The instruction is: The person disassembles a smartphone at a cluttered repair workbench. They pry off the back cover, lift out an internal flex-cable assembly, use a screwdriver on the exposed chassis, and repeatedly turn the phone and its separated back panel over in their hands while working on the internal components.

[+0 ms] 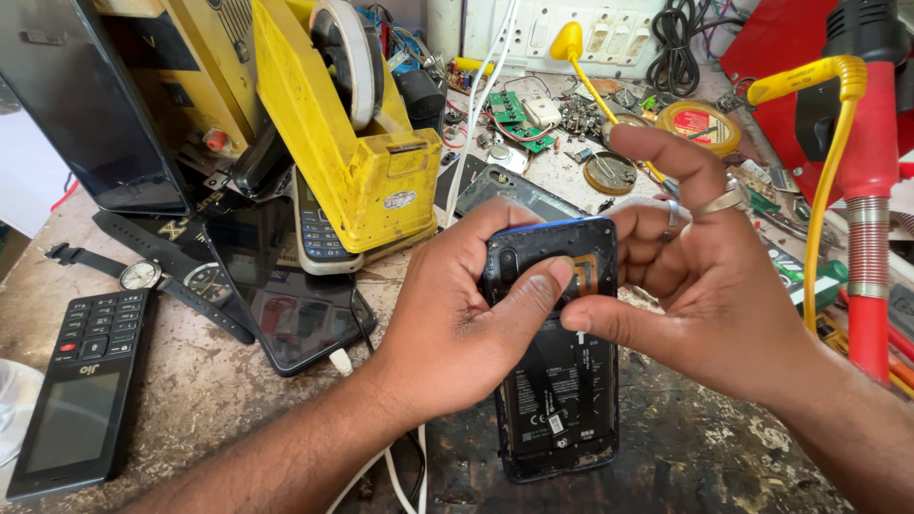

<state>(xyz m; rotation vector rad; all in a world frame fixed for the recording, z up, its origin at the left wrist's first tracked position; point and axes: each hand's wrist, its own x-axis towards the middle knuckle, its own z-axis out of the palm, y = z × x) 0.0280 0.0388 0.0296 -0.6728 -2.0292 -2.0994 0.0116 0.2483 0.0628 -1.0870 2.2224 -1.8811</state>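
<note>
Cluttered repair bench (209, 381): opened smartphone (557, 381) gripped by left hand (457, 324) and right hand (705, 286), thumbs pressed at 12 o'clock end; steady prying judged next.

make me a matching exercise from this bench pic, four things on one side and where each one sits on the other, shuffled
Things
1. opened smartphone
2. keypad phone
3. yellow tape dispenser
4. wristwatch

Places
A. standing at the back of the bench, left of centre
B. lying flat at the left edge of the bench
C. held between the left hand and the right hand
D. lying just above the keypad phone, strap stretched out

Pairs: 1-C, 2-B, 3-A, 4-D
</note>
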